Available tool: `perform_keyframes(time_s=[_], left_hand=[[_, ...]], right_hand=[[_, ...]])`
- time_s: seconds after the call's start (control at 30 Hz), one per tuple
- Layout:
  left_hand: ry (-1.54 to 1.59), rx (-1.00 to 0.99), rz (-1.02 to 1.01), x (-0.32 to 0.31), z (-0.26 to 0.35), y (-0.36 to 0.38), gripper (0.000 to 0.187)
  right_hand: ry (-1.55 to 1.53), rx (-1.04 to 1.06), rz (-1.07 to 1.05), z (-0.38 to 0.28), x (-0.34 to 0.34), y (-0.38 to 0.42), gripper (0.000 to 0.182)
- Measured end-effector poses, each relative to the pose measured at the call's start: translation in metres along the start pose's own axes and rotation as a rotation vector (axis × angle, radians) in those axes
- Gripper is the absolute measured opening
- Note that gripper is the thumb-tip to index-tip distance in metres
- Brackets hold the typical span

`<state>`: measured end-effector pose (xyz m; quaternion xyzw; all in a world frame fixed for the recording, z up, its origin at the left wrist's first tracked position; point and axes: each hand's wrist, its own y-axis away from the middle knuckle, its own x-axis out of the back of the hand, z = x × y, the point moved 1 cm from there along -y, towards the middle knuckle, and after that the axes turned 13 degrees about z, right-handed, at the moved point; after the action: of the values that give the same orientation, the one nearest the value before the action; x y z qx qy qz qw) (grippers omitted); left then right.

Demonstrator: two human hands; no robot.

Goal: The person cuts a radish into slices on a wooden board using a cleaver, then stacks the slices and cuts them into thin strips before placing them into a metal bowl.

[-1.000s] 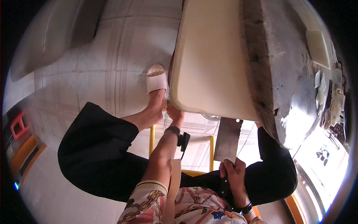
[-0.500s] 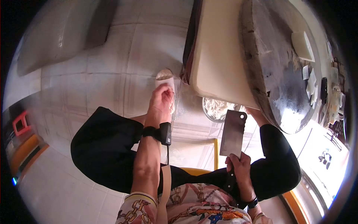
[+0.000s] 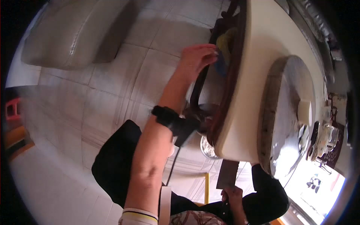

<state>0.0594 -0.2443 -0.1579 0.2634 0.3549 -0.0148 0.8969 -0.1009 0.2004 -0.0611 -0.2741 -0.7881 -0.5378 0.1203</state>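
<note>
My left hand [image 3: 197,60] reaches out beside the table, thumb apart from the fingers, with nothing visible in it. Just beyond its fingertips, under the tabletop, are a yellow item [image 3: 225,43] and a blue one [image 3: 220,64], both blurred. My right hand [image 3: 234,197] grips a cleaver [image 3: 227,174] by its dark handle, low near my lap, the broad blade pointing away from me. On the table, a thick round chopping board [image 3: 279,108] carries a pale block [image 3: 304,112] and some flat white pieces [image 3: 303,135].
The cream tabletop [image 3: 240,127] has a dark wooden frame [image 3: 230,82] beneath its edge. Below its near corner, a bowl of white shreds [image 3: 208,147] is partly hidden. A grey padded seat [image 3: 75,33] stands far left, and a red stool [image 3: 13,108] is at the left edge.
My left hand has moved from above my foot, forward and right to the table's underside. The view has turned to show more of the table; the cleaver stays in my right hand.
</note>
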Motion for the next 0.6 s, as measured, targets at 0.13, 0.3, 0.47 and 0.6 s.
perform_keyframes(time_s=[0.13, 0.3, 0.47, 0.6], left_hand=[[0.064, 0.0, 0.017, -0.042, -0.031, -0.032, 0.017], [-0.081, 0.093, 0.12, -0.061, -0.045, -0.041, 0.017], [-0.138, 0.094, 0.103, -0.068, -0.058, -0.051, 0.015], [-0.231, 0.007, 0.056, -0.066, -0.061, -0.071, 0.016]], right_hand=[[0.074, -0.043, 0.034, -0.013, -0.005, 0.0, 0.022], [0.062, -0.093, 0.043, -0.013, -0.004, -0.007, 0.021], [0.065, -0.09, 0.061, -0.032, -0.011, -0.005, 0.023], [-0.027, -0.025, 0.037, -0.007, -0.001, -0.018, 0.022]])
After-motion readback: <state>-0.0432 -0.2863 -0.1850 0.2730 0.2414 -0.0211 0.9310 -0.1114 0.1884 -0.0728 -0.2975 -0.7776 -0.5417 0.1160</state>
